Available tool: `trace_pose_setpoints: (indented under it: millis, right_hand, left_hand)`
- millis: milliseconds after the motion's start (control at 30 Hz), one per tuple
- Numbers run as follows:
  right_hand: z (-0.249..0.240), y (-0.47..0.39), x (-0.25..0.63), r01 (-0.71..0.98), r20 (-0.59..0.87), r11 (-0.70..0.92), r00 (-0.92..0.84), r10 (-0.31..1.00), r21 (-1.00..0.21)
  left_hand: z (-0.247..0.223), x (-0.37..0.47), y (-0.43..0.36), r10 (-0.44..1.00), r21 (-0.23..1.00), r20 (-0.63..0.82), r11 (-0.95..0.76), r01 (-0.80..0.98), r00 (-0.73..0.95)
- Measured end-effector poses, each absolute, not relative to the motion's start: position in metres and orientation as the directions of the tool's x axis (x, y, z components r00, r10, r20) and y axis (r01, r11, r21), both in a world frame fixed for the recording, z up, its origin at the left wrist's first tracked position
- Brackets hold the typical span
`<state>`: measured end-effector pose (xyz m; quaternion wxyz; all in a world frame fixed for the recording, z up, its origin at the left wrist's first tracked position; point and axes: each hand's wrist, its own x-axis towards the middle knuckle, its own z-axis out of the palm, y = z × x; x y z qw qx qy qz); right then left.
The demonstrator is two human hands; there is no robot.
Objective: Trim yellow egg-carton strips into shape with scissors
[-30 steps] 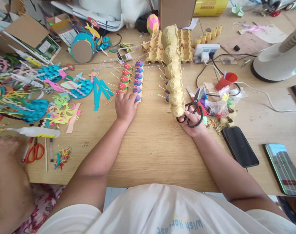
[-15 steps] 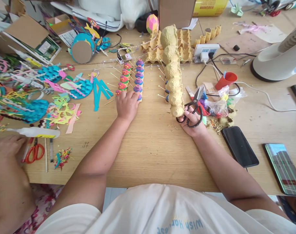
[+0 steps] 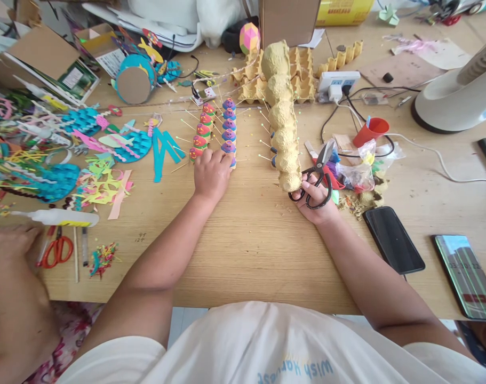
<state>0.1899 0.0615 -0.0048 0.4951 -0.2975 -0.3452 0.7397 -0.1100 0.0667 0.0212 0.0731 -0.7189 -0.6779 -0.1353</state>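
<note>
Purple-and-blue bumpy row and left hand have slid slightly right since the earlier frame. That hand's fingers curl over the row's near end; whether they pinch it, I cannot tell. Just left stands a red-and-green row. Farther right, the right hand grasps black scissors beside the near end of a plain carton strip. A dark phone lies near its forearm.

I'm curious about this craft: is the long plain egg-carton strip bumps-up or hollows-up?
Bumps up: the egg-carton strip by the right hand shows a row of rounded domes facing the camera.
</note>
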Motion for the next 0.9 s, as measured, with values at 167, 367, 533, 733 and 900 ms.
trace_pose_setpoints:
  millis: [167, 367, 533, 733, 900]
  right_hand:
    - [-0.005, 0.061, 0.19, -0.537, -0.116, -0.287, -0.33, 0.937, -0.793]
    - [-0.005, 0.061, 0.191, -0.523, -0.098, -0.273, -0.338, 0.936, -0.807]
    - [-0.005, 0.061, 0.19, -0.527, -0.107, -0.279, -0.333, 0.937, -0.803]
    - [-0.005, 0.061, 0.19, -0.526, -0.143, -0.292, -0.306, 0.941, -0.799]
    - [-0.008, 0.061, 0.19, -0.515, -0.11, -0.271, -0.321, 0.941, -0.813]
  left_hand:
    - [0.022, -0.109, 0.061, 0.958, 0.057, 0.284, -0.053, 0.997, 0.034]
    - [0.021, -0.112, 0.056, 0.952, 0.093, 0.306, -0.037, 0.995, 0.007]
    - [0.017, -0.121, 0.057, 0.947, 0.113, 0.322, -0.028, 0.993, -0.01]
    - [0.011, -0.131, 0.058, 0.943, 0.132, 0.331, -0.017, 0.991, -0.028]
    - [0.01, -0.136, 0.057, 0.94, 0.124, 0.339, -0.014, 0.992, -0.029]
